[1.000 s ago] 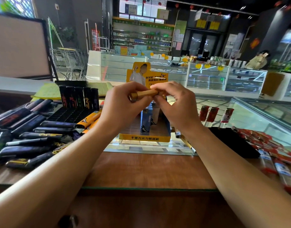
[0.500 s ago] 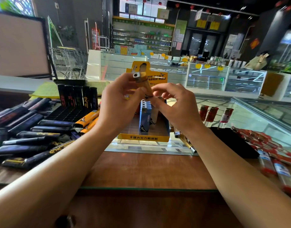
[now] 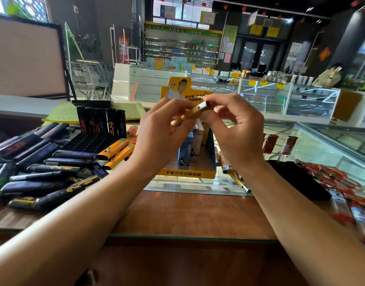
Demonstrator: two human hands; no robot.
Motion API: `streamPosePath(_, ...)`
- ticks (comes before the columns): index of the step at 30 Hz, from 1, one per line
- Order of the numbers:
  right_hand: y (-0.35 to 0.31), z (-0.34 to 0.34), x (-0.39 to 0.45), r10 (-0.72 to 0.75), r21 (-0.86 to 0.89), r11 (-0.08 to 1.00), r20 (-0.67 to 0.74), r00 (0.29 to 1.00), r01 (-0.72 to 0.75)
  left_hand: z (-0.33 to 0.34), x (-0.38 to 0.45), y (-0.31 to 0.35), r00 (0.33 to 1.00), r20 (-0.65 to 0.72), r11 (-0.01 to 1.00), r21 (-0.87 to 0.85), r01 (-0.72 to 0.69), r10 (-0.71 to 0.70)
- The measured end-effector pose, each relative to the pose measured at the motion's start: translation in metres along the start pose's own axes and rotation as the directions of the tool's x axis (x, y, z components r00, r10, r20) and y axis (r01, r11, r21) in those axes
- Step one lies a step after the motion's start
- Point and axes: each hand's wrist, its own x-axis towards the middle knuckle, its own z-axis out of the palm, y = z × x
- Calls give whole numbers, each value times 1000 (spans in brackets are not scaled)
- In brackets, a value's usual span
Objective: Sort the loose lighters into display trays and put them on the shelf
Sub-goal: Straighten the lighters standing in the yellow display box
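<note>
A tan lighter (image 3: pixel 193 112) with a silver cap is held above the yellow display tray (image 3: pixel 190 172). My left hand (image 3: pixel 163 133) grips its lower end and my right hand (image 3: pixel 237 131) pinches the capped end. The lighter lies tilted, cap up to the right. Inside the tray stand a few blue and pale lighters (image 3: pixel 186 149), partly hidden by my hands. Several dark loose lighters (image 3: pixel 43 162) lie in a heap on the left. A black tray (image 3: pixel 88 142) with dark lighters standing at its back sits behind the heap.
Two orange lighters (image 3: pixel 115 152) lie beside the black tray. Red lighters (image 3: pixel 338 178) are strewn at the right, next to a black tray (image 3: pixel 299 180) holding upright red ones (image 3: pixel 289 145). Tan lighters (image 3: pixel 235 176) lie by my right wrist. Glass counters stand behind.
The lighter swung from level to upright, then to a tilt with its cap toward the right. Both hands stayed on it above the yellow tray.
</note>
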Motion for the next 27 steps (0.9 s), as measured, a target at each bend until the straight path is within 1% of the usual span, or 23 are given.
streamPosePath(2,6,-3,1,40,-10,999,-51,998,-41,-2,1,0,999,21,999,44,24,-25)
streamPosePath(5,18,-8,3,83,-50,995,-108,991,-89,-6,1,1,995,78,979,198,49,-65)
streamPosePath(8,28,-13,4,104,-105,988,-87,991,-113,-7,1,2,980,183,933,359,13,-84)
streamPosePath(10,32,-15,4,90,-176,979,-76,993,-102,-5,-1,2,965,243,913,408,-12,-96)
streamPosePath(13,36,-15,2,93,-220,970,-41,995,-100,-3,-3,-1,949,303,899,435,-55,-88)
streamPosePath(16,41,-11,0,121,-225,968,22,992,-113,-2,-5,-3,941,325,887,456,-74,-88)
streamPosePath(20,45,-2,-4,196,-251,955,123,973,-160,-2,-5,-4,930,353,881,467,-80,-103)
streamPosePath(22,49,4,-7,218,-288,943,163,962,-165,-1,-5,-4,927,359,882,464,-79,-106)
streamPosePath(24,53,10,-9,209,-344,930,201,957,-130,-1,-5,-4,926,363,881,465,-82,-105)
streamPosePath(27,60,14,-9,234,-434,893,227,945,-117,-1,-5,-4,929,355,885,461,-73,-108)
